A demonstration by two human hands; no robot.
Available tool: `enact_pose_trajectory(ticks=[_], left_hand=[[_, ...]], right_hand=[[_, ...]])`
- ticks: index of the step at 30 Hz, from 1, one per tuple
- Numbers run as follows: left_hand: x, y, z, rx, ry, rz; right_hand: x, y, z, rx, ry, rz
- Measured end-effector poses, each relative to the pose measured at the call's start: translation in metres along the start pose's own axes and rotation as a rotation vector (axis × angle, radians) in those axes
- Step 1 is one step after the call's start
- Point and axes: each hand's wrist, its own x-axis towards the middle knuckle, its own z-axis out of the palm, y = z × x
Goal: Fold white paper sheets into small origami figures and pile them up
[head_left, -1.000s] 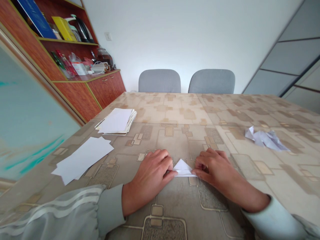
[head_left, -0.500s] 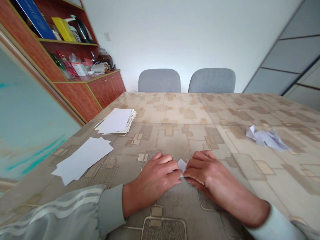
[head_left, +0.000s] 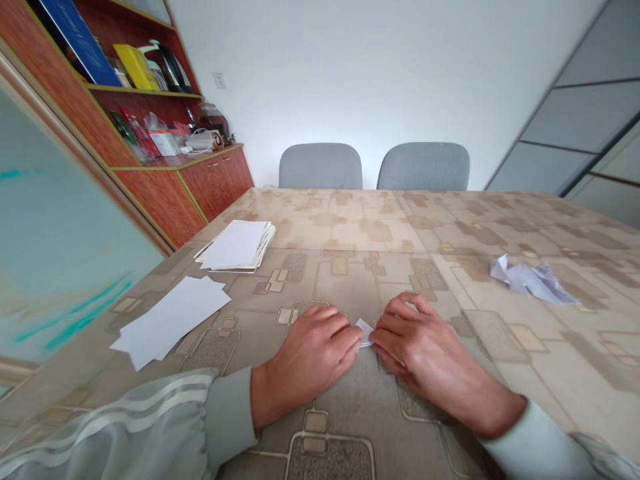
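Observation:
A small folded piece of white paper [head_left: 365, 332] lies on the patterned table cover, mostly hidden between my hands. Only a small pointed corner shows. My left hand [head_left: 313, 350] presses in from the left, its fingertips on the paper's left side. From the right, my right hand [head_left: 420, 347] closes on the other side, its fingertips touching the paper. Both hands rest low on the table, and the fingers of each are curled together.
A stack of white paper [head_left: 235, 247] and loose white sheets [head_left: 170, 320] lie left of my hands. Crumpled white paper [head_left: 530, 280] lies to the right. The table cover [head_left: 345, 227] runs back to grey chairs [head_left: 373, 167]. A wooden cabinet [head_left: 165, 193] stands at left.
My hands have moved closer together and now cover most of the paper, which showed as a larger white triangle one second ago. The other papers have not moved.

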Motion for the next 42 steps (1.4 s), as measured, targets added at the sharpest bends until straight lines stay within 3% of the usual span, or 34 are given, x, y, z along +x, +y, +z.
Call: enact_pose_trajectory(ticks=[6,11,17,26,34,37,42], left_hand=[[0.0,0.001,-0.005,-0.07,0.111,0.001],[0.001,0.001,-0.001,-0.329,0.232,-0.026],[0.003,-0.006,-0.003,-0.565,0.175,-0.191],[0.005,-0.008,-0.007,-0.781,0.159,-0.301],[0.004,-0.01,-0.008,-0.705,0.26,-0.276],[0.002,-0.008,-0.006,-0.605,0.287,-0.183],[0.0,-0.003,-0.004,-0.489,0.254,-0.02]], right_hand=[[-0.003,-0.002,-0.004,0.155,0.129,0.047],[-0.003,-0.001,-0.001,0.391,0.24,0.07],[-0.004,0.009,0.001,0.574,0.313,0.173],[-0.009,0.022,0.002,0.714,0.314,0.374],[-0.013,0.033,-0.01,0.656,0.384,0.439],[-0.013,0.028,-0.015,0.589,0.446,0.382],[-0.006,0.004,-0.012,0.545,0.199,0.135]])
